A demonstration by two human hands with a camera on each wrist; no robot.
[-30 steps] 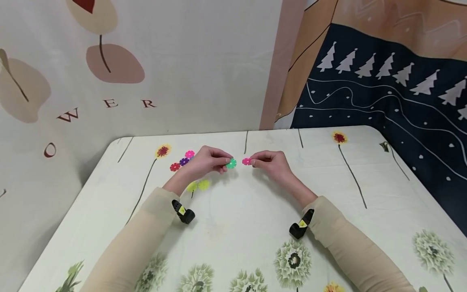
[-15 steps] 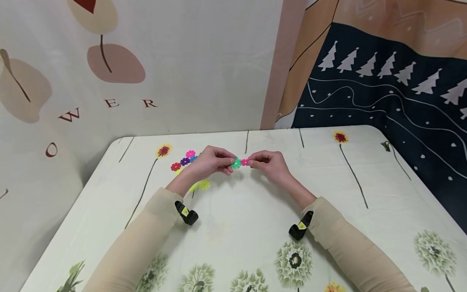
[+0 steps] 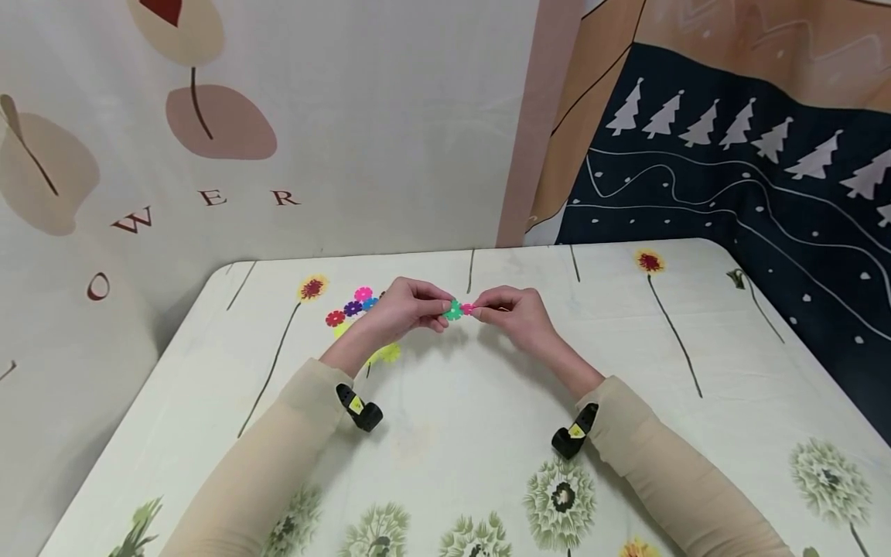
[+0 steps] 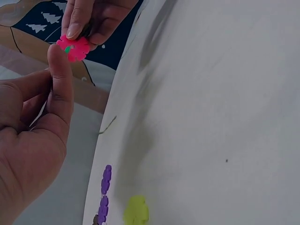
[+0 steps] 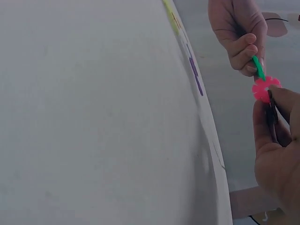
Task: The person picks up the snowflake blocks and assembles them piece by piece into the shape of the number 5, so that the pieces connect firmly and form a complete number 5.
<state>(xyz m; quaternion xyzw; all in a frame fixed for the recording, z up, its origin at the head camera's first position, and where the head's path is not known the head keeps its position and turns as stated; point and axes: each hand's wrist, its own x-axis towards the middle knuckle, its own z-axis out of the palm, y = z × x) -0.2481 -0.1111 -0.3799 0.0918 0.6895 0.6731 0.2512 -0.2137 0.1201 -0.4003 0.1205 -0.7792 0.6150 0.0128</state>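
green disc (image 3: 454,310) against pink disc (image 5: 261,89), pinching fingers (image 3: 435,308)

Indoor tabletop corner, home-like decor; home vs. studio: can't tell. Evidence: round-cornered table under an off-white cloth printed with dandelions and red-yellow flowers (image 3: 452,422). Behind it, pale grey hanging sheet with beige and dusty-pink blobs, dark red letters (image 3: 404,147); at right, navy and orange-brown hanging cloth with whitish pine trees, visible folds (image 3: 661,186). Small bright flower-shaped plastic discs (image 3: 353,308) on the table look toy-like. Black wrist-worn cameras (image 3: 571,439) at both beige cuffs: recording setup.
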